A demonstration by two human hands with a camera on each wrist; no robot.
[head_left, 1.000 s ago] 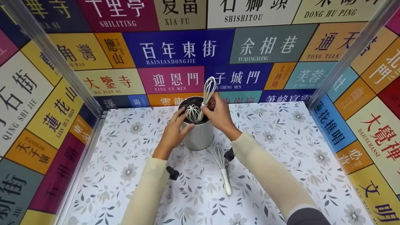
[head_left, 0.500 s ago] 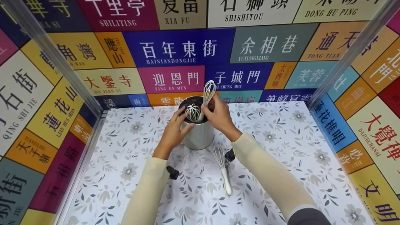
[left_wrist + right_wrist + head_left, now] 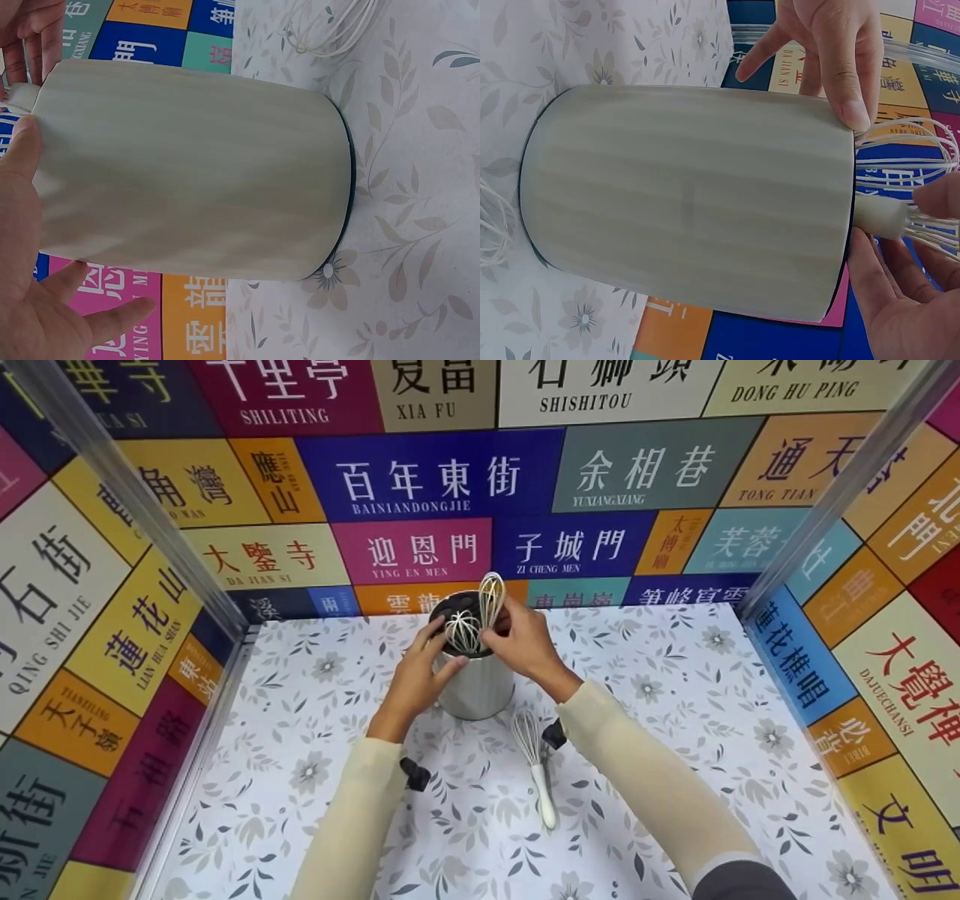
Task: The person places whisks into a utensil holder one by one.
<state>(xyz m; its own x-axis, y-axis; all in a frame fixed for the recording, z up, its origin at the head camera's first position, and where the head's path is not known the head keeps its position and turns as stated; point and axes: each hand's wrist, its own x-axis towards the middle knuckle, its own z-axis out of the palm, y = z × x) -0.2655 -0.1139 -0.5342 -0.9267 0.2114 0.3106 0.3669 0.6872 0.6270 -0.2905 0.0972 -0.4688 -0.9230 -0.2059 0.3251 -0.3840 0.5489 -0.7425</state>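
Observation:
A tall pale grey utensil holder (image 3: 478, 690) with a dark inside stands upright at the table's far edge. My left hand (image 3: 416, 675) steadies it at the rim, thumb in front and fingers along the left side. With thumb and fingers, my right hand (image 3: 531, 641) pinches a whisk (image 3: 491, 594) below its wire loops. In the right wrist view this whisk's pale handle (image 3: 881, 216) goes down past the rim; its lower end is hidden inside. A second whisk (image 3: 463, 630) stands in the holder, wires up, beside the first.
Another whisk (image 3: 541, 795) with a white handle lies on the table in front of the holder. The flower-patterned tabletop (image 3: 300, 825) is bordered by colourful lettered panels (image 3: 442, 472) at the back and both sides. Clear corner posts (image 3: 817, 487) rise at the back.
The whisk in my right hand has sunk lower into the holder and shifted slightly left, its wires nearer the rim. My left hand and the holder have stayed in place.

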